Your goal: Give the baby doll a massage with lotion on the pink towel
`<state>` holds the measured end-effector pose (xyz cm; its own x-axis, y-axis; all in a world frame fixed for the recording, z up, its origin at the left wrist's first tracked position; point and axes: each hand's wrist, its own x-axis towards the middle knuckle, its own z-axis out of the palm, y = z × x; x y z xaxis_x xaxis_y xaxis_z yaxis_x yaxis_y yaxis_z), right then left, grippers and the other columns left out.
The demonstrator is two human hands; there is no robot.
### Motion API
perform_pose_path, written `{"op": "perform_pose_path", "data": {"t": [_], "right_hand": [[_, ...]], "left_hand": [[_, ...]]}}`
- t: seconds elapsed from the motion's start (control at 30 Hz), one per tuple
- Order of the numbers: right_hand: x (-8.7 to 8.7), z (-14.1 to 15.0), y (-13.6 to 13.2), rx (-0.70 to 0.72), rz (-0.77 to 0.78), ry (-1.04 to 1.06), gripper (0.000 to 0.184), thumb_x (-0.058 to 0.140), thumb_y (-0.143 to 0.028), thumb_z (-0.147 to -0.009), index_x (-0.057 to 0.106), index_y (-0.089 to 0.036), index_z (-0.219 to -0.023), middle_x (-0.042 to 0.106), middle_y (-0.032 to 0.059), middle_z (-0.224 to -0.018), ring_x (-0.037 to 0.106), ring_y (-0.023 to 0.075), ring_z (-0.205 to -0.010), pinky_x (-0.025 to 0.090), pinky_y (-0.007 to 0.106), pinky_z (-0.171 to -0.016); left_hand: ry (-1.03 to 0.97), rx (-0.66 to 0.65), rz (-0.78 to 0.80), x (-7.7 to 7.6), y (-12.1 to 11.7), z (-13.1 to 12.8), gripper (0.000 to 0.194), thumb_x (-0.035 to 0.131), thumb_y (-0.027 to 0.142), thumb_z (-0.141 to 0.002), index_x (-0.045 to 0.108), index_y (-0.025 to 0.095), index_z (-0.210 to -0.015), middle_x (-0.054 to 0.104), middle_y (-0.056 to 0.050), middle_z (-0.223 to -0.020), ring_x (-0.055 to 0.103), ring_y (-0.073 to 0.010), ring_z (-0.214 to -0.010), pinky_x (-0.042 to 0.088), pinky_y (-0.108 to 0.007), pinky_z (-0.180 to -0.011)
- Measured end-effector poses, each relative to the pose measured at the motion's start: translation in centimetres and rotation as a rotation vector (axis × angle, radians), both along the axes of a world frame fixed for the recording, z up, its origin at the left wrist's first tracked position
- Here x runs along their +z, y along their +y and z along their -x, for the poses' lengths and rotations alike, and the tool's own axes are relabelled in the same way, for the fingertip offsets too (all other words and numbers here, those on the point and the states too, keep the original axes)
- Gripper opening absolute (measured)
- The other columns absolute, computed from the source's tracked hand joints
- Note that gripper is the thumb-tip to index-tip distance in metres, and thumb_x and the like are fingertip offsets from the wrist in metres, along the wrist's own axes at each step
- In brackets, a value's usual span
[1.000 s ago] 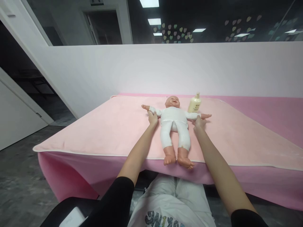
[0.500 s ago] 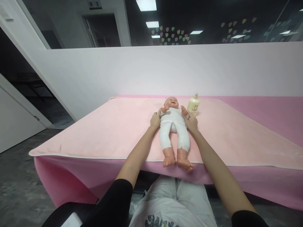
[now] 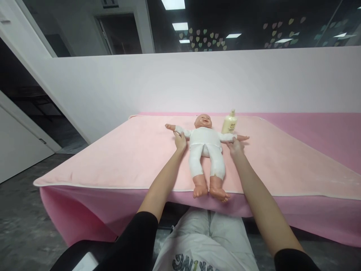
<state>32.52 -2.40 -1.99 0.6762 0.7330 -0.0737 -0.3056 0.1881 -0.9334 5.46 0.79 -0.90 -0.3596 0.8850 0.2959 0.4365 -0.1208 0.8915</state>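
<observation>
A baby doll (image 3: 205, 137) with a white cloth body lies on its back on the pink blanket (image 3: 124, 162), feet toward me. Both of its arms stretch out sideways. My left hand (image 3: 180, 141) grips the doll's arm on the left, near the wrist. On the other side, my right hand (image 3: 235, 146) holds the doll's other arm close to its wrist. Just behind that arm stands a pale yellow pump bottle (image 3: 229, 122), upright. The fingertips of both hands are partly hidden by the doll's arms.
A darker pink cover (image 3: 316, 131) lies under the blanket and hangs over the front edge. Behind the table rises a white wall (image 3: 180, 82) with a window above it. At the left is a white door (image 3: 22, 139) beside a dark opening.
The doll's arms, bent up beside its chest before, are now spread straight out to both sides. My hands have moved apart with them. The bottle stays in place.
</observation>
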Motion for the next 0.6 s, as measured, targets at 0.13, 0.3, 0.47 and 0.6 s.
{"op": "perform_pose_path", "data": {"t": [0.13, 0.3, 0.47, 0.6], "right_hand": [[0.7, 1.9, -1.2, -0.023, 0.059, -0.644, 0.05, 0.055, -0.021, -0.075, 0.056, -0.018, -0.125, 0.065, 0.0078, -0.102, 0.062, 0.0202, -0.083, 0.053, 0.038, -0.08], [1.2, 3.3, -2.0, 0.072, 0.0, -1.243, 0.048, 0.045, -0.015, -0.076, 0.064, -0.018, -0.12, 0.062, 0.0122, -0.105, 0.055, 0.0258, -0.101, 0.043, 0.043, -0.094], [0.8, 2.8, -1.2, 0.053, -0.056, -0.963, 0.048, 0.053, -0.022, -0.074, 0.06, -0.016, -0.121, 0.063, 0.0098, -0.107, 0.058, 0.0211, -0.088, 0.048, 0.039, -0.087], [0.1, 2.1, -0.3, -0.039, 0.021, -0.59, 0.051, 0.052, -0.029, -0.077, 0.051, -0.015, -0.126, 0.063, 0.0097, -0.105, 0.062, 0.0187, -0.081, 0.053, 0.034, -0.074]], "left_hand": [[0.417, -0.186, -0.038, 0.4, -1.0, -0.5, 0.055, 0.036, 0.025, -0.091, 0.031, 0.029, -0.145, 0.06, -0.011, -0.118, 0.059, -0.0242, -0.107, 0.046, -0.034, -0.088], [0.625, -0.276, -0.087, 0.6, -1.2, -0.7, 0.056, 0.036, 0.017, -0.089, 0.041, 0.038, -0.14, 0.052, -0.01, -0.12, 0.056, -0.0232, -0.109, 0.046, -0.033, -0.087], [0.446, -0.29, -0.081, 0.4, -0.8, -0.3, 0.057, 0.036, 0.018, -0.088, 0.036, 0.032, -0.143, 0.056, -0.01, -0.119, 0.057, -0.0238, -0.108, 0.046, -0.035, -0.09], [0.172, -0.214, -0.012, -0.2, 0.3, 0.1, 0.05, 0.035, 0.022, -0.09, 0.035, 0.026, -0.14, 0.061, -0.006, -0.123, 0.059, -0.0207, -0.109, 0.047, -0.034, -0.091]]}}
